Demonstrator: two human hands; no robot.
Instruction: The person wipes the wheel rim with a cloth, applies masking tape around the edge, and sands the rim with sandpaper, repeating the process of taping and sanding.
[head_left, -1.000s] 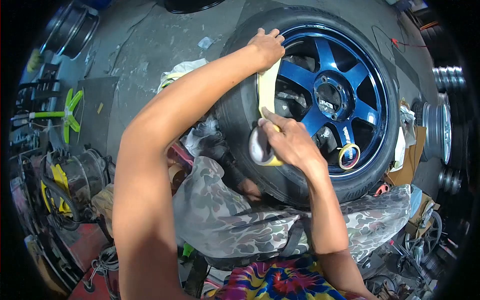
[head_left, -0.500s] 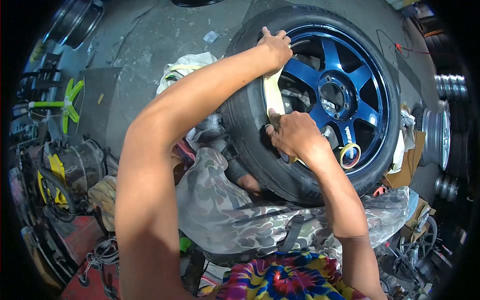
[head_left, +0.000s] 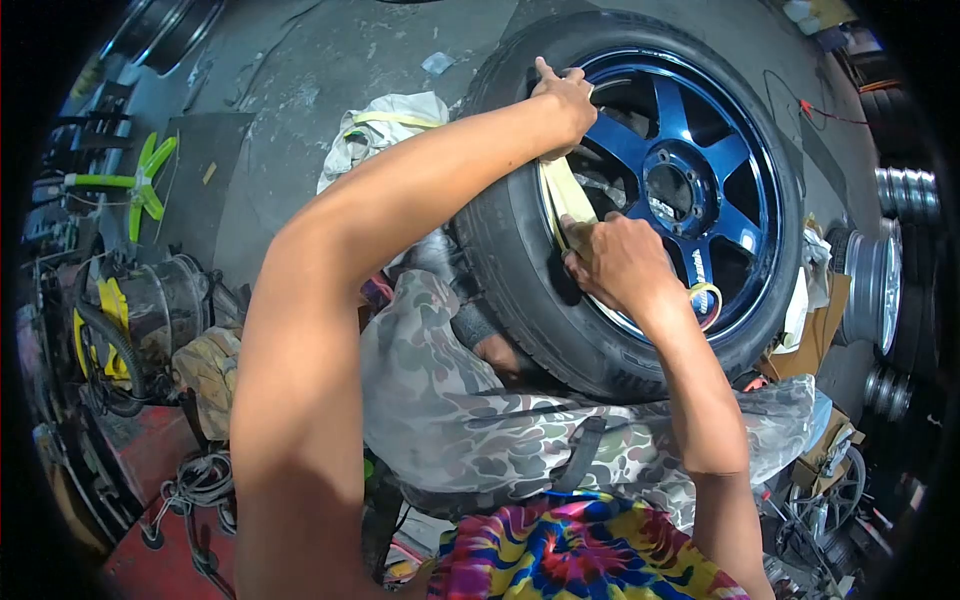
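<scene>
A tyre (head_left: 520,285) mounted on a glossy blue spoked wheel (head_left: 615,140) lies tilted before me. A pale yellow strip of masking tape (head_left: 568,188) runs along the left side of the rim, between my hands. At the upper end of the strip, my left hand (head_left: 568,100) is closed at the rim lip, one finger sticking out over the tyre; its grip is partly hidden. Lower down, my right hand (head_left: 622,262) pinches the strip, fingertips against the rim edge. Beside my right wrist, a tape roll (head_left: 708,305) rests against a lower spoke.
Camouflage trousers (head_left: 470,430) cover my legs against the tyre. A white cloth (head_left: 395,120) lies left of it. Silver wheels (head_left: 865,280) and cardboard (head_left: 825,325) stand at right. A green spoked object (head_left: 148,185) and a red surface (head_left: 150,510) are at left.
My right hand has shifted slightly up and right in view. The tape strip between my hands now stands wider and slanted off the rim. The whole view has shifted a little.
</scene>
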